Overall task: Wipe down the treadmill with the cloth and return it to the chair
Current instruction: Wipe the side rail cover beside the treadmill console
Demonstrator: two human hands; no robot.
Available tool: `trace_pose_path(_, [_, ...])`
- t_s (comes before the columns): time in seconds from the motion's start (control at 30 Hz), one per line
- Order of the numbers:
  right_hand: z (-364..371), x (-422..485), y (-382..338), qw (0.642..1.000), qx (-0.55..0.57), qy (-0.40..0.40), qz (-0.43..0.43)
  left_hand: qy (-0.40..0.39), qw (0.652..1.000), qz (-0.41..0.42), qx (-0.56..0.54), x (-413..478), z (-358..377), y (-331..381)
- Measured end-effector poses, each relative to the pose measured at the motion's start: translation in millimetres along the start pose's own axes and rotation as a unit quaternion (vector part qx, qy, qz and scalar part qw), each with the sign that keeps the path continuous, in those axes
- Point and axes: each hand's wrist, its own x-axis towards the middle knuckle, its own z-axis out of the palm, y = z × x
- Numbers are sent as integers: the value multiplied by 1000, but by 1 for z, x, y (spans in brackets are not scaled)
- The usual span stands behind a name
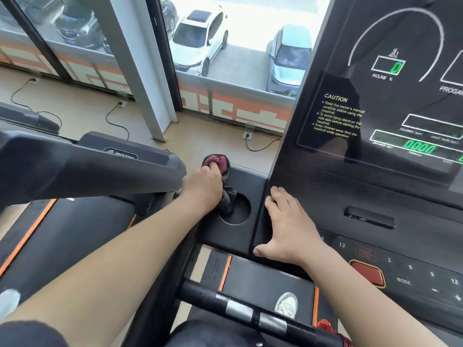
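At the left tray of the treadmill (250,186), left hand (203,189) grips the cloth (218,162), fingers curled over it. Cloth is bunched, with its long axis running away from the person and its near end over the cup holder (239,212). Right hand (288,226) rests flat beside it, fingers straight, holding nothing. Display panel (400,96) lies right of the cloth, so the next sweep likely goes rightward, with the right hand in its path. Chair not in view.

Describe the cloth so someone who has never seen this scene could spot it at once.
Start at the big black treadmill console on the right, then move to the flat black tray at its left side, which has a round cup holder. The cloth is bunched there, gripped by the left hand. It is the only soft, dark red and grey thing among hard black plastic.
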Motion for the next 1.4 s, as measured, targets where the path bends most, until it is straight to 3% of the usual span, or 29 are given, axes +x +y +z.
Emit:
trace_pose_path(0.1, [0,0,4,1000,9,-1,-4,-17,1000,9,-11,12,-7,26])
trace_pose_path(0.2, [3,1,7,1000,17,12,-7,-18,994,97,-56,-10,3,64])
trace_pose_path(0.33, [7,2,14,1000,22,14,-16,11,984,175,-23,-29,21,62])
trace_pose_path(0.43, [8,3,17,999,27,12,-29,30,990,135,11,1,16,47])
trace_pose_path(0.53, [8,3,24,997,56,25,-41,25,995,81,-51,-3,11,58])
trace_pose_path(0.7, [3,4,41,994,91,19,-62,5,979,179,-100,-63,21,54])
trace_pose_path(0.8, [2,5,39,991,110,58,-53,-24,977,194,-86,-60,13,42])
trace_pose_path(0.9, [6,1,27,980,153,119,-39,-27,989,118,-84,-62,13,60])
trace_pose_path(0.97, [11,-2,18,972,167,145,-80,-23,992,72,-100,-74,20,74])
trace_pose_path(1.07, [16,-2,14,968,183,111,-127,-17,990,59,-125,-103,33,71])
trace_pose_path(1.17, [20,-1,16,972,193,76,-107,-14,997,33,-66,-135,42,50])
trace_pose_path(1.3, [16,-2,11,966,216,79,-117,-19,996,-84,-4,-132,39,27])
trace_pose_path(1.4, [15,-6,-3,944,278,102,-145,-17,983,-169,-72,-132,29,35])
